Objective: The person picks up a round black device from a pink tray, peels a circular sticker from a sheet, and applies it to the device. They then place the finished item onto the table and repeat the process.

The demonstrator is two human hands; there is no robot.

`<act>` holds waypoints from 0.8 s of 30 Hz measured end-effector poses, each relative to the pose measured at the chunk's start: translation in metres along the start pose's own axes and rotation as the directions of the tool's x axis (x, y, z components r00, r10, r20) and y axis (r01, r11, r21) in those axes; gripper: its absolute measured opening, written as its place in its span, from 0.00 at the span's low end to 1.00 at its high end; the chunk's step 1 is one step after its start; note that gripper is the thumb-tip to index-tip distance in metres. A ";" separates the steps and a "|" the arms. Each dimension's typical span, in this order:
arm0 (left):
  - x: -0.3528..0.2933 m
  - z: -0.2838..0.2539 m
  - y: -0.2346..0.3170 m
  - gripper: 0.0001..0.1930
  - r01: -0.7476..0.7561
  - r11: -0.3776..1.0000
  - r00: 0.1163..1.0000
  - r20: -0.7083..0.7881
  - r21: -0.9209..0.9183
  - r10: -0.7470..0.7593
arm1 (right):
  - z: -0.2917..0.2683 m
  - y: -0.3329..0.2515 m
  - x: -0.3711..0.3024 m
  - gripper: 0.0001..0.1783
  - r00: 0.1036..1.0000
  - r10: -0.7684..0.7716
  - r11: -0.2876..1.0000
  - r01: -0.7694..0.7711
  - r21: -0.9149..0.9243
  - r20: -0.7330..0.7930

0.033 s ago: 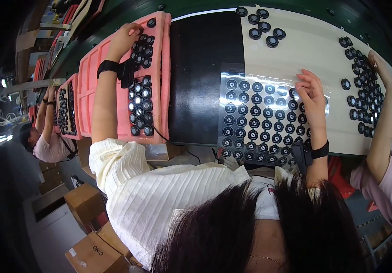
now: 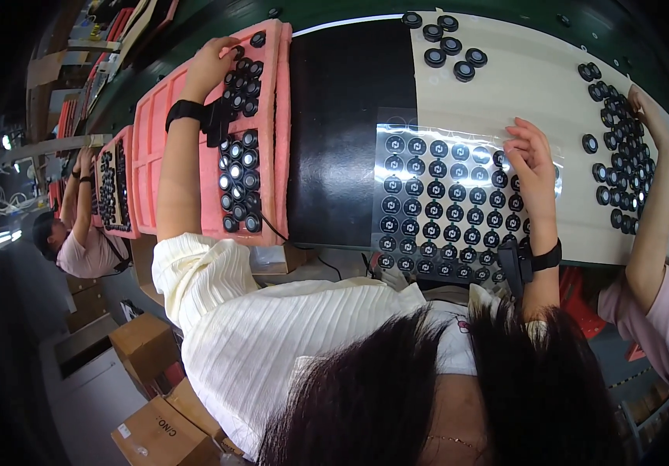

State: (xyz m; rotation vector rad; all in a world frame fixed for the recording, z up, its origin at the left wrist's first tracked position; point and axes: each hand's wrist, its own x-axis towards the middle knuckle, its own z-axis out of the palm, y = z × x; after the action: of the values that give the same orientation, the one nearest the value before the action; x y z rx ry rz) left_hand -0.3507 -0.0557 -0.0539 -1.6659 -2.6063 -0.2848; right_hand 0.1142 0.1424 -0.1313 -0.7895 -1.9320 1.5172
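Observation:
My left hand (image 2: 212, 65) is over the far end of a pink foam tray (image 2: 280, 140). Its fingers are apart around the edge of a black round part (image 2: 238, 53) with a pale centre; whether they touch it I cannot tell. More such parts (image 2: 237, 175) stand in rows and clusters along the tray. My right hand (image 2: 533, 155) lies at the right side of a clear sheet of round black stickers (image 2: 443, 202), fingers spread and slightly bent. No part shows in it. Black bands with small devices are on both wrists.
The sheet overlaps a black mat (image 2: 342, 132) and a beige board (image 2: 513, 85). Several round parts (image 2: 451, 46) lie at the board's far edge, and a large cluster (image 2: 622, 155) at right, beside a co-worker's hand (image 2: 644, 109). Another person (image 2: 86, 241) works at far left. Cardboard boxes (image 2: 167, 431) stand below.
My left fingers have straightened and drawn slightly left, showing more of the round part by them. My right hand and the sheet look unmoved.

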 end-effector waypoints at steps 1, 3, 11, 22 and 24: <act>0.005 0.003 -0.005 0.12 0.007 1.000 1.000 -0.007 0.022 -0.007 | 0.000 0.000 0.000 0.14 1.000 0.000 1.000 0.000 0.000 0.000; 0.012 0.008 -0.009 0.12 0.017 0.998 1.000 -0.020 0.065 -0.016 | 0.001 0.002 -0.001 0.14 1.000 0.000 1.000 0.000 0.006 -0.004; 0.000 0.003 -0.012 0.12 0.062 0.998 0.997 0.054 -0.019 -0.061 | -0.001 0.001 -0.001 0.13 1.000 0.009 1.000 -0.009 0.014 -0.005; 0.025 0.010 0.022 0.11 0.089 0.993 0.994 0.074 -0.078 -0.083 | 0.000 0.001 -0.002 0.13 1.000 0.002 1.000 -0.002 0.014 -0.007; 0.020 0.008 0.024 0.11 0.130 0.986 0.987 0.106 -0.101 -0.119 | 0.000 0.000 -0.001 0.13 1.000 -0.006 1.000 0.006 0.003 0.001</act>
State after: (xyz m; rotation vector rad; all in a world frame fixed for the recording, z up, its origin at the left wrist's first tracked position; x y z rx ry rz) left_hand -0.3370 -0.0270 -0.0559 -1.5896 -2.8223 -0.3624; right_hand 0.1149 0.1412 -0.1314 -0.7811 -1.9306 1.5162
